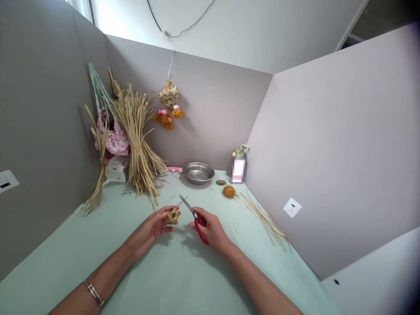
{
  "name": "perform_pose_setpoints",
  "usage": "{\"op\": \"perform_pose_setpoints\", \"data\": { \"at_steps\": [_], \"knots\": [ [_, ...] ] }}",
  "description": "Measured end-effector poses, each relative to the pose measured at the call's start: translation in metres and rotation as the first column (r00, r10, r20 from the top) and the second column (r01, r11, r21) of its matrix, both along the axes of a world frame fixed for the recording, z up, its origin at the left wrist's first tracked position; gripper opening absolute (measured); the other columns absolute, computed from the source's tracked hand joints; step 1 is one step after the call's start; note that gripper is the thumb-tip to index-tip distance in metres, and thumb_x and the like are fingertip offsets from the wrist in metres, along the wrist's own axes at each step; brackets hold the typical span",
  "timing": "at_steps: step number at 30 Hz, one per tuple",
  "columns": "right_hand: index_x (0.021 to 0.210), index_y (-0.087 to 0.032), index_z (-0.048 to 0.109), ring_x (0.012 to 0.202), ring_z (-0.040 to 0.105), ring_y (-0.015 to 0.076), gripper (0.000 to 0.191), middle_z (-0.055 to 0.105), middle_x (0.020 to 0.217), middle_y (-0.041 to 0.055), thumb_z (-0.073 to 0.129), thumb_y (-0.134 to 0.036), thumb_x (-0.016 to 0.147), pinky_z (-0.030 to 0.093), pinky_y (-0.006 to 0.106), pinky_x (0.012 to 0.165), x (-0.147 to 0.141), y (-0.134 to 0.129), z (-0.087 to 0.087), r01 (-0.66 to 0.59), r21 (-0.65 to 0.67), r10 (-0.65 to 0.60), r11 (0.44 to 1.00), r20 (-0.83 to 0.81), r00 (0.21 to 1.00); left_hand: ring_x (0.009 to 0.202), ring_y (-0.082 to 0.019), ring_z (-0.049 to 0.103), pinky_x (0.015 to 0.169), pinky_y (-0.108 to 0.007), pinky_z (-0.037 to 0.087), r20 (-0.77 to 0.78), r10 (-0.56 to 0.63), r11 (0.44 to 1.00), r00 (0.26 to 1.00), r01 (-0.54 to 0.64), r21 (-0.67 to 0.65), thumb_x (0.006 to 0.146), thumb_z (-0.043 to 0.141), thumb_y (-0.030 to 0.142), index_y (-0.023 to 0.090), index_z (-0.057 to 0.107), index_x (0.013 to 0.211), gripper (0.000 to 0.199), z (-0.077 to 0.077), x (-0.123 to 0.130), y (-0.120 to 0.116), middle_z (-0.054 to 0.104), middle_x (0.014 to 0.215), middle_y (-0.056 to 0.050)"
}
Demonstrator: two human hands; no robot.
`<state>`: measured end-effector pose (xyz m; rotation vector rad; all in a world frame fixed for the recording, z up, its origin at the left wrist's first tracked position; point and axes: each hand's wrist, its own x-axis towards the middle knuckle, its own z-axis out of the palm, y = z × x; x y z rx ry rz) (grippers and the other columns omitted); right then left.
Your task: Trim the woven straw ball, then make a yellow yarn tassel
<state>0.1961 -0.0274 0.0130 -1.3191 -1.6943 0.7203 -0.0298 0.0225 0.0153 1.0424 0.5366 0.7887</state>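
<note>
Between the thumb and fingers of my left hand [160, 222] is a small woven straw ball [172, 216], with gaps in its weave and a short straw end sticking out at its upper right. My right hand [211, 227] grips red-handled scissors [201, 228], the fingers in the handle loops. Their metal blades point up and to the left, just right of the ball and apart from it. The blades look nearly closed. Both hands are held above the pale green table [154, 280].
A metal bowl [198, 173], an orange yarn ball [229, 191] and a thread spool [221, 182] stand toward the back. Loose straw strips [264, 216] lie at right. A large straw bundle [136, 140] leans at left. Tasselled woven balls [169, 95] hang on the back partition.
</note>
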Motion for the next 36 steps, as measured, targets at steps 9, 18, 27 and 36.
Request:
{"op": "perform_pose_setpoints", "data": {
  "at_steps": [9, 18, 27, 36],
  "knots": [
    [0.111, -0.022, 0.063, 0.07, 0.051, 0.0146, 0.04, 0.059, 0.076, -0.0022, 0.075, -0.036, 0.076, 0.043, 0.028, 0.068, -0.014, -0.006, 0.005, -0.022, -0.112, -0.007, 0.993, -0.256, 0.967, 0.09, -0.019, 0.059, 0.079, -0.031, 0.05, -0.113, 0.04, 0.995, 0.993, -0.029, 0.098, 0.092, 0.059, 0.042, 0.023, 0.064, 0.117, 0.032, 0.0, 0.005, -0.006, 0.063, 0.104, -0.006],
    [0.111, -0.02, 0.061, 0.083, 0.06, 0.0177, 0.043, 0.066, 0.091, 0.002, 0.074, -0.023, 0.071, 0.049, 0.031, 0.078, -0.021, -0.007, 0.004, -0.033, -0.091, -0.006, 0.995, -0.395, 0.919, 0.109, -0.026, 0.059, 0.095, -0.039, 0.046, -0.269, 0.023, 0.962, 0.963, 0.052, 0.267, 0.091, 0.06, 0.042, 0.023, 0.061, 0.119, 0.035, -0.005, 0.015, -0.017, 0.067, 0.113, -0.008],
    [0.109, -0.02, 0.064, 0.079, 0.058, 0.0161, 0.037, 0.067, 0.09, 0.002, 0.069, -0.019, 0.072, 0.048, 0.03, 0.076, -0.023, -0.009, 0.002, 0.031, 0.004, -0.028, 1.0, -0.316, 0.948, 0.081, -0.02, 0.063, 0.077, -0.036, 0.053, -0.263, -0.031, 0.977, 0.964, 0.085, 0.196, 0.092, 0.056, 0.046, 0.02, 0.063, 0.114, 0.035, -0.022, 0.02, -0.014, 0.067, 0.101, -0.007],
    [0.104, -0.019, 0.064, 0.062, 0.05, 0.0107, 0.043, 0.061, 0.072, -0.0041, 0.079, -0.023, 0.064, 0.042, 0.025, 0.062, -0.019, -0.005, 0.011, -0.116, -0.204, -0.03, 0.972, -0.601, 0.799, 0.079, -0.02, 0.065, 0.079, -0.037, 0.053, -0.216, -0.055, 0.986, 0.975, 0.087, 0.143, 0.092, 0.055, 0.048, 0.02, 0.058, 0.119, 0.039, -0.016, 0.022, -0.02, 0.064, 0.101, -0.007]
  ]
}}
